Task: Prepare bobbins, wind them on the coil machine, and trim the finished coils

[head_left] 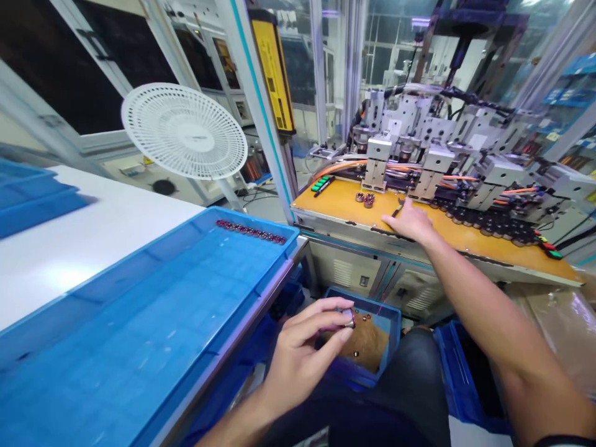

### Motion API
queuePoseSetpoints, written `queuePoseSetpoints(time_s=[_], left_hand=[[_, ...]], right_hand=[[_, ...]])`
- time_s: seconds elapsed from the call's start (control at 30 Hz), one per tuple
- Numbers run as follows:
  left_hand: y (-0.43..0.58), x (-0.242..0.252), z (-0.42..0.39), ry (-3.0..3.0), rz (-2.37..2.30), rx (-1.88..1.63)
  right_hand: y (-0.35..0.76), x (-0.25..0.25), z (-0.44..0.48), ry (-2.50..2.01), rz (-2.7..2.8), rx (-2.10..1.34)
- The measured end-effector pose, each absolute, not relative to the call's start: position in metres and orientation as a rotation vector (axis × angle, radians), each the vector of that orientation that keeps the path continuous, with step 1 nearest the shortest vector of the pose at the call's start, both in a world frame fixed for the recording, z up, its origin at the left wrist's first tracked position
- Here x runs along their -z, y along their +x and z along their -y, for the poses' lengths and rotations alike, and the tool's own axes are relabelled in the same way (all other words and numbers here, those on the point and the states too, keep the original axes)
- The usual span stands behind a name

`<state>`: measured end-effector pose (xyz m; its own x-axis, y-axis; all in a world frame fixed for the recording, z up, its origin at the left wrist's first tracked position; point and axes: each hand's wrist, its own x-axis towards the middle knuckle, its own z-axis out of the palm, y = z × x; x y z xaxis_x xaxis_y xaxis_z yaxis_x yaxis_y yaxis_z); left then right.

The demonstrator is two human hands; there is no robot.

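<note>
My left hand (310, 347) is closed in a pinch on a small round metal part (349, 318), above a blue bin on the floor. My right hand (410, 221) reaches out over the orange bench top (339, 202), with its fingers around a small dark tool (397, 211) that partly shows beside them; the grip itself is hard to make out. Left of that hand, a few round parts (369, 200) sit on the bench. A row of dark round parts (488, 223) lies to its right, in front of the machine (433, 158).
A large blue tray (153, 329) on the left holds a row of small reddish parts (251, 231) at its far end. Below stands a blue bin (395, 329) with brown material and loose parts. A white fan (186, 131) and a yellow device (274, 74) stand behind.
</note>
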<state>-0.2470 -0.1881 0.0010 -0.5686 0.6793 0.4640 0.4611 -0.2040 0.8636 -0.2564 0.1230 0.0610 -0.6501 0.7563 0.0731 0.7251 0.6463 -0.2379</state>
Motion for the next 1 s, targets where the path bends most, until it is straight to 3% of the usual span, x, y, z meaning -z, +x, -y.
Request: queuePoseSetpoints(time_s=[0.2,0.37,0.43,0.57,0.7,0.83,1.0], left_hand=[[-0.252,-0.003,0.197,1.317,-1.899,-1.939],[-0.251,-0.002,0.189,1.233,-1.797,-1.996],[-0.251,-0.001,0.186,1.207,-1.764,-2.011],[-0.249,0.001,0.180,1.188,-1.746,-1.986],[-0.246,0.003,0.176,1.207,-1.755,-1.963],[-0.243,0.003,0.174,1.244,-1.768,-1.938],[-0.240,0.002,0.175,1.238,-1.770,-1.922]], right_hand=[[-0.196,-0.071,-0.145,-0.840,3.029,-0.246],[-0.126,-0.043,-0.114,-0.397,2.846,-0.072],[-0.098,-0.029,-0.084,-0.386,2.706,-0.375],[-0.049,-0.007,-0.015,-0.473,2.479,-1.410],[-0.031,0.007,0.032,-0.170,2.161,-2.107],[-0.036,0.016,0.042,-0.054,1.989,-2.367],[-0.048,0.019,0.039,-0.003,1.908,-2.439]])
